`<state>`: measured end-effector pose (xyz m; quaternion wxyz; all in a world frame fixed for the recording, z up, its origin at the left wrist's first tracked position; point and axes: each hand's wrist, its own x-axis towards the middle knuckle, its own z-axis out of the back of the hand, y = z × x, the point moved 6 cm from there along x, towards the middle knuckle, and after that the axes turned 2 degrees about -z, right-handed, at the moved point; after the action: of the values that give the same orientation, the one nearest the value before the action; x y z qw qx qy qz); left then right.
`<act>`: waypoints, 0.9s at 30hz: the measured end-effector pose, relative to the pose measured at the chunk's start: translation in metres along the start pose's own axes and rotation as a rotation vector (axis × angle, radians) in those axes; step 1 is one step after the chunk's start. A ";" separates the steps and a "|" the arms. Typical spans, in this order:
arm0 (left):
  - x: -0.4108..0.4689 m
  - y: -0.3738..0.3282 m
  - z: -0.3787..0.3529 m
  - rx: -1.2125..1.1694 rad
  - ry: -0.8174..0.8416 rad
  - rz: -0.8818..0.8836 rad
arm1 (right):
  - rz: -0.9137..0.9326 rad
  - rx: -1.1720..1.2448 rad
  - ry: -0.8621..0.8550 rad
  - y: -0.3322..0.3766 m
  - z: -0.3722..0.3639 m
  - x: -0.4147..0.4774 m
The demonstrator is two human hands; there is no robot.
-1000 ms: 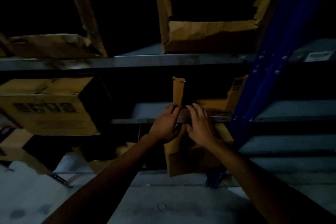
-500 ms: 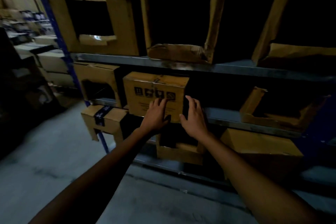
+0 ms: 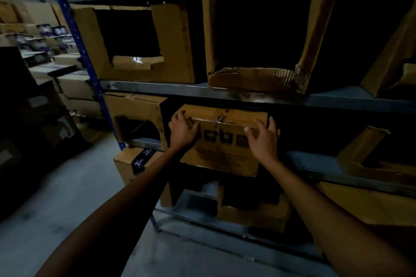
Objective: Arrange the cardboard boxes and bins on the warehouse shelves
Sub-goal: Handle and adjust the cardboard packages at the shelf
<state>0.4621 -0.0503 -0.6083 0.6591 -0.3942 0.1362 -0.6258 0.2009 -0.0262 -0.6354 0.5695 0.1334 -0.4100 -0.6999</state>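
Box: your closed cardboard box (image 3: 221,155) sits at the centre of the frame on the middle shelf (image 3: 315,162). Its printed handling symbols face you, and its front juts out past the shelf edge.
Left hand: your left hand (image 3: 182,130) grips the box's upper left corner, fingers curled over the top and thumb at the front top edge.
Right hand: your right hand (image 3: 264,140) grips the upper right corner, thumb on the front and fingers bent round the right side.
Box against hands: it lies between your two hands and touches both. The symbols show in the gap between them.
Left of centre: a cut-open bin (image 3: 137,114) stands just beside the box, near the blue upright (image 3: 74,36).
Above: a notched bin (image 3: 175,47) and a torn bin (image 3: 258,77) stand on the upper shelf (image 3: 270,94).
Below: a taped box (image 3: 126,164) sits lower left of your box, and a low bin (image 3: 252,216) sits under it.
Right of frame: a slanted bin (image 3: 351,155) rests on the middle shelf, well apart from your right hand.
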 end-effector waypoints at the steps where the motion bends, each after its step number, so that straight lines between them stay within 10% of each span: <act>1: 0.009 0.009 0.000 -0.035 -0.039 0.035 | -0.077 0.091 -0.012 -0.005 -0.006 0.007; 7: 0.043 0.042 0.001 -0.294 -0.199 0.197 | -0.172 0.529 -0.208 -0.011 -0.030 0.012; 12: 0.050 0.069 -0.026 -0.570 0.031 0.307 | -0.388 0.778 -0.265 -0.015 -0.045 0.006; 27: 0.022 0.105 -0.020 -0.753 0.243 0.199 | -0.544 0.774 -0.521 0.008 -0.040 -0.104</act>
<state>0.5281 -0.0880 -0.6872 0.5052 -0.5161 0.4702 -0.5073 0.2652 0.0506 -0.6839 0.1566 0.2569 -0.7162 -0.6297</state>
